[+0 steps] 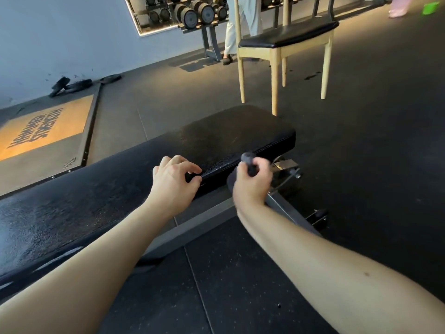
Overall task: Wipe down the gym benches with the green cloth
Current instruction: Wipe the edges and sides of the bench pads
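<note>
The gym bench (228, 136) lies right under your arms, running from lower left up to the middle, and its padded surface shows a speckled sheen. Your left hand (177, 175) pinches the pad's near edge between thumb and curled fingers. Just beside it, your right hand (252, 182) is clenched around a black knob (249, 161) on the metal frame below the pad. You appear to be adjusting or steadying the bench rather than wiping it, since neither of your hands carries the green cloth (430, 8). Beyond the bench stands a wooden chair (289, 36) with a black seat, and behind it a dumbbell rack (192, 13) against the wall. The only green in sight is a small bright patch at the far top right, well apart from you; it may be the cloth, though it's too small to be sure. Next you'll need to let go of the knob, fetch that cloth, and start sweeping along the pad.
</note>
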`<state>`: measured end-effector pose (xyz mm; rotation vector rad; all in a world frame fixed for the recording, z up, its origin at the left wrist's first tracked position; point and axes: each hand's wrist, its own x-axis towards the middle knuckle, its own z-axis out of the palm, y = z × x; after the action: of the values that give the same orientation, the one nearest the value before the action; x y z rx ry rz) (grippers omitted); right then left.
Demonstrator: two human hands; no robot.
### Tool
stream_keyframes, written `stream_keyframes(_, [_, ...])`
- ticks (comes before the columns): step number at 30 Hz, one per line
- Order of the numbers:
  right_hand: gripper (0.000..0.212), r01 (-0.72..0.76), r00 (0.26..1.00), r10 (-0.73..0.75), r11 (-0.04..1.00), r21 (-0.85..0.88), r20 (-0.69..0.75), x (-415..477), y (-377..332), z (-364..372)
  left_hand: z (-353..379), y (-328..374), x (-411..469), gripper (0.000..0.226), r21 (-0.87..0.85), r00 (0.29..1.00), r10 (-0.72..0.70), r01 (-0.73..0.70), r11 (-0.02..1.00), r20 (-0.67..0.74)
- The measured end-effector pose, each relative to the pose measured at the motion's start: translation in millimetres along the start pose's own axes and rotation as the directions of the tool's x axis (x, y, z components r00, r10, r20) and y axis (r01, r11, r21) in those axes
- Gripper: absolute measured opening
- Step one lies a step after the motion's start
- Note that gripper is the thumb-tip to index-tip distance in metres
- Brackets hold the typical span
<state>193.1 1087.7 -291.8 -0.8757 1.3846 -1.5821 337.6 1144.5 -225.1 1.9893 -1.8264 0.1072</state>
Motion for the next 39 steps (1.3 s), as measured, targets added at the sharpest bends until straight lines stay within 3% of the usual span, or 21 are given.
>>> stream_keyframes(3, [0.01,-0.025,0.975,0.026,1.0,-0.006,0.221,-36,14,5,1,3,0,0.017,-0.005,1.0,-0.012,0.012,1.0,-0.009])
stream_keyframes(5, [0.009,-0.029,0.968,0.029,1.0,-0.003,0.25,-32,13,4,1,2,-1,0.016,-0.011,1.0,-0.009,0.009,1.0,-0.004])
stream_keyframes(9, [0.011,0.053,0.998,-0.054,0.998,-0.037,-0.031,26,0,-10,-2,-6,-5,0.014,-0.001,1.0,0.021,-0.021,1.0,-0.008])
stream_keyframes(12, [0.01,0.018,0.998,-0.02,0.999,-0.032,-0.064,34,-7,-16,-8,-13,-8,0.014,0.018,1.0,0.019,-0.019,1.0,0.002])
stream_keyframes(19, [0.009,0.001,0.946,0.015,0.999,-0.05,0.324,-60,14,10,-8,-12,-10,0.016,0.034,1.0,-0.003,0.004,0.999,-0.013])
stream_keyframes(26, [0.007,0.064,0.996,-0.06,0.996,-0.065,0.059,-1,0,-11,-17,-27,-17,0.013,0.042,1.0,0.016,-0.016,0.999,0.003])
stream_keyframes(28, [0.005,0.06,0.995,-0.054,0.996,-0.073,0.079,-14,2,-6,-18,-30,-19,0.012,0.046,1.0,0.007,-0.007,0.999,0.003])
stream_keyframes(34, [0.009,0.053,0.938,-0.017,0.994,-0.093,0.345,-70,11,14,-13,-28,-19,0.012,0.053,1.0,0.003,-0.001,0.999,-0.03])
stream_keyframes(36, [0.01,0.065,0.951,-0.026,0.991,-0.116,0.307,-54,7,9,-13,-28,-18,0.011,0.044,1.0,0.009,-0.008,0.999,-0.025])
stream_keyframes(39, [0.007,0.077,0.99,-0.066,0.993,-0.091,0.123,-15,-2,-4,-15,-31,-19,0.009,0.028,0.999,0.022,-0.021,0.999,-0.028])
